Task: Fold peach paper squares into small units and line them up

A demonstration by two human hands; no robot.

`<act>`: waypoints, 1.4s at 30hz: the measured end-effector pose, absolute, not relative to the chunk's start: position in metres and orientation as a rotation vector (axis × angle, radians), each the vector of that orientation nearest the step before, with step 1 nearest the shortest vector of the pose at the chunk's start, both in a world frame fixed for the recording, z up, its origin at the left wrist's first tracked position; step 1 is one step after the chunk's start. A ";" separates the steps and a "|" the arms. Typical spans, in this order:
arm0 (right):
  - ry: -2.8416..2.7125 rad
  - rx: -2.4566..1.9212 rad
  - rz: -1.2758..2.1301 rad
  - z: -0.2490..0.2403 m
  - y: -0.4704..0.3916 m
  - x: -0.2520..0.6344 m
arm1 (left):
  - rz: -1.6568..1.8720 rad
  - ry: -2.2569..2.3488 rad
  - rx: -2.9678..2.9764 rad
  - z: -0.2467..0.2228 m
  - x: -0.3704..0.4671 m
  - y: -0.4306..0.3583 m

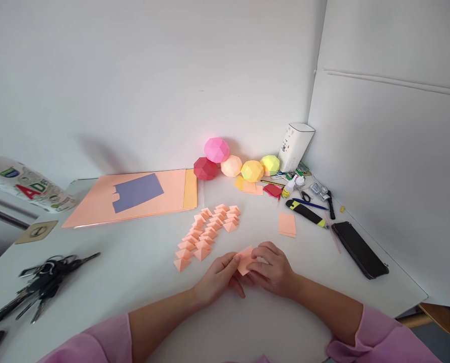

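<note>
Left hand (pixel 215 281) and right hand (pixel 275 270) are both closed on a small peach paper (pixel 244 262), held directly between them; neither is nearer, and its long axis cannot be told. Just beyond, to the left, folded peach pieces (pixel 202 254) are set out in slanting rows. Flat peach slips (pixel 287 223) are stacked farther right. Behind them, a small glue bottle (pixel 288 187) is seen, its contents hidden. Faceted paper balls (pixel 252 171) are grouped against the wall (pixel 152 91).
</note>
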State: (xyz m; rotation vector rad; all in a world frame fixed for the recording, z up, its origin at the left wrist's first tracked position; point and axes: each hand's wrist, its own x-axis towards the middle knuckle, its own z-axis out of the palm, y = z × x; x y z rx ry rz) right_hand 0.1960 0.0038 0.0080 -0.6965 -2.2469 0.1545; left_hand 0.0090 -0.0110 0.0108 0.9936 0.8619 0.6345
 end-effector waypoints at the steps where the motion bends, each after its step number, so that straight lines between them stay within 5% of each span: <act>1: -2.221 -0.713 0.186 0.009 0.004 0.196 | 0.634 0.845 0.987 0.012 0.009 -0.011; 10: -2.011 -0.806 1.024 0.009 0.011 0.199 | 0.643 0.798 0.985 0.008 0.009 -0.010; 19: -1.734 -0.944 1.426 0.005 0.015 0.204 | 0.591 0.797 1.053 0.000 0.009 -0.011; 42: -1.505 -1.124 1.529 0.009 0.005 0.194 | 0.594 0.821 1.050 0.013 0.009 -0.011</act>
